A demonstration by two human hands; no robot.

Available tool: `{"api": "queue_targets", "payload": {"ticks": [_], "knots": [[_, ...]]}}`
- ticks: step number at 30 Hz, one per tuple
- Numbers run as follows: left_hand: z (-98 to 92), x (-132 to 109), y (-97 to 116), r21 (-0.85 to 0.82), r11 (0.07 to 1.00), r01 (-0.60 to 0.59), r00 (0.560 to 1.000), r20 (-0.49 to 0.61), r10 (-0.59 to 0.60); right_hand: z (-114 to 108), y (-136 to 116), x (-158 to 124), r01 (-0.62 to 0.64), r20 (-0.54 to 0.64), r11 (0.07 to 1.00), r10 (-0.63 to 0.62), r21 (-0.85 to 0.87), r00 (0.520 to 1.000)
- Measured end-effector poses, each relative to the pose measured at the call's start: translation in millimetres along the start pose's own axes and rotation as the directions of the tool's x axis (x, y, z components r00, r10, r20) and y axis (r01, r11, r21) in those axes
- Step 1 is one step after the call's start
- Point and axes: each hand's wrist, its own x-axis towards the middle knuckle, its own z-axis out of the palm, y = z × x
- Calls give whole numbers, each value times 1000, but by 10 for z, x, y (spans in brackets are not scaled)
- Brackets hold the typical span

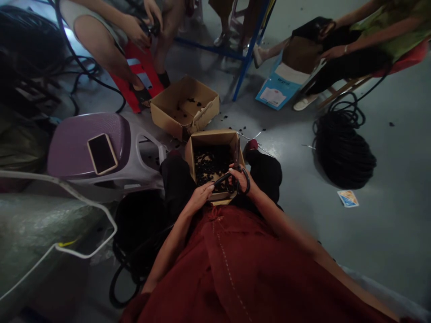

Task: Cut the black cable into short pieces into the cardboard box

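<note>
Over an open cardboard box [189, 154] between my knees, my right hand [241, 178] is closed on a pair of scissors [248, 181] with black handles. The dark blades point away from me, over the box's right side. My left hand [201, 195] is closed on a black rubber-like strip [220, 180], which runs across to the fingers of my right hand. Many small black pieces [210, 161] lie in the box below. Whether the strip is solid or hollow does not show.
A second cardboard box [168, 119] stands just beyond. At left, a purple stool [74, 139] bears a phone [103, 154]. A black coil [343, 143] and a small card [348, 198] lie on the floor at right. Two people sit working opposite, one behind a blue-white box [278, 89].
</note>
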Motion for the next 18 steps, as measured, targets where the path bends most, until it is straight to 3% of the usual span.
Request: {"api": "queue_targets", "payload": {"ticks": [6,18], "knots": [[26,-6,1,-69,997,29,1000,4,-28,-2,30,3,-19,11,996,18,92,1000],[28,19,-69,-20,1000,21,1000,14,-21,13,97,22,-58,-57,988,67,145,996]]}}
